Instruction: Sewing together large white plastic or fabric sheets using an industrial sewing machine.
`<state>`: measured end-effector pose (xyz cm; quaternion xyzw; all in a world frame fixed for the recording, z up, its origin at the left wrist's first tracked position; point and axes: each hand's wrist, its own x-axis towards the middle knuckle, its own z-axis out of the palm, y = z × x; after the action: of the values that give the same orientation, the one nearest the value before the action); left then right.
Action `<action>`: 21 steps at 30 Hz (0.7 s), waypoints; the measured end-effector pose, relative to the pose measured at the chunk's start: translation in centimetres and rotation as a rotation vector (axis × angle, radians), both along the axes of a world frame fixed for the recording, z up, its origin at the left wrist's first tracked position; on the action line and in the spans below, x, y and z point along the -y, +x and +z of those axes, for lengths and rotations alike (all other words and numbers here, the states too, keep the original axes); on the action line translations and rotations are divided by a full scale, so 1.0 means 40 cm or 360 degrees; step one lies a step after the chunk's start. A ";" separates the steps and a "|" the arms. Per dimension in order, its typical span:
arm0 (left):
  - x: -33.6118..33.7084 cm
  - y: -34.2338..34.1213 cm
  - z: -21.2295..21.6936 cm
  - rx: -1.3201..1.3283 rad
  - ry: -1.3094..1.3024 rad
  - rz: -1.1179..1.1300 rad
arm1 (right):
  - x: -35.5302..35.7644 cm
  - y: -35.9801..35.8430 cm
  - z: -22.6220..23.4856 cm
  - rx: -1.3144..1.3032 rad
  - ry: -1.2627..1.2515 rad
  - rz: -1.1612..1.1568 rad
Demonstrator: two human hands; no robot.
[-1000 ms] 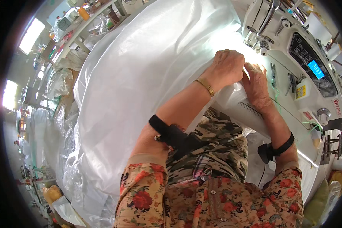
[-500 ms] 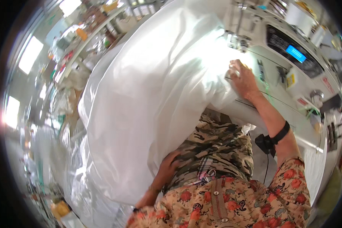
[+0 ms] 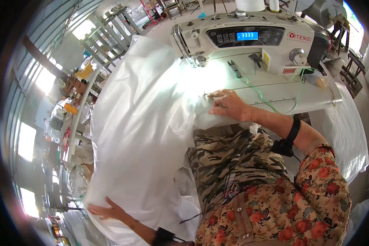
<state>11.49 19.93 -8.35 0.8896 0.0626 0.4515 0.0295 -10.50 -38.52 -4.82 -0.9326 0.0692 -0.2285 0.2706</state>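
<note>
At the front edge of the counter [image 3: 315, 104], just under the sewing machine [image 3: 250, 41], my right hand [image 3: 229, 105] lies flat on the white fabric [image 3: 143, 135], fingers [image 3: 215, 95] stretched out and pressing the cloth down rather than gripping it. The near margin of the fabric is pinned beneath that palm, close to the needle area [image 3: 201, 61], where the machine's lamp glares off the cloth.

Down at the lower left, my left hand [image 3: 106, 211] is way out, well apart from the right, spread open against the underside of the big hanging fold, fingers splayed and cupping the bulk, not clenched. Most of the fabric spills off the counter's left edge and drapes past my lap.

I read this as a repositioning step: one hand anchors the cloth at the machine while the other gathers the loose mass. Whether the cloth sits under the presser foot I cannot tell; the glare hides it.

The next move, to my eye, calls for lifting that heavy fold toward the counter without dragging the anchored margin, so the right hand needs firm downward pressure. A green thread [image 3: 270, 100] trails across the counter beside my right wrist; worth keeping it clear of the cloth.
</note>
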 end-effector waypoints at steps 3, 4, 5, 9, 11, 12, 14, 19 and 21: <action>0.031 0.170 0.117 -0.0697 -0.0169 -0.0468 | -0.032 -0.037 -0.001 -0.0037 0.0061 0.0060; 0.066 0.180 0.135 -0.0811 -0.0053 -0.0419 | -0.041 -0.042 -0.001 -0.0065 0.0128 0.0038; 0.122 0.187 0.155 -0.1087 0.0038 -0.0219 | -0.051 -0.043 0.001 -0.0028 0.0134 -0.0017; 0.434 -0.045 0.117 0.0005 -0.0514 -0.1439 | -0.086 -0.037 -0.002 -0.0028 0.0024 -0.0199; 0.567 -0.249 0.057 -0.0395 -0.0536 -0.1902 | -0.096 -0.033 -0.003 -0.0004 -0.0070 -0.0287; 0.602 -0.338 0.034 -0.0727 -0.0501 -0.2114 | -0.102 -0.033 -0.002 0.0056 -0.0100 -0.0317; 0.648 -0.436 -0.009 -0.0856 -0.0050 -0.1961 | -0.102 -0.040 0.003 0.0180 -0.0056 -0.0280; 0.608 -0.447 -0.166 -0.0530 0.0171 -0.1576 | -0.112 -0.107 0.011 0.0170 0.0742 0.0025; 0.555 -0.419 -0.213 -0.0482 0.0079 -0.1548 | -0.112 -0.141 0.011 0.0228 0.0427 -0.0203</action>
<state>-5.27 -2.27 -16.87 0.8717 -0.3660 0.2527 0.2056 -16.12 -34.03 -4.37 -0.8632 0.1388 -0.2998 0.3818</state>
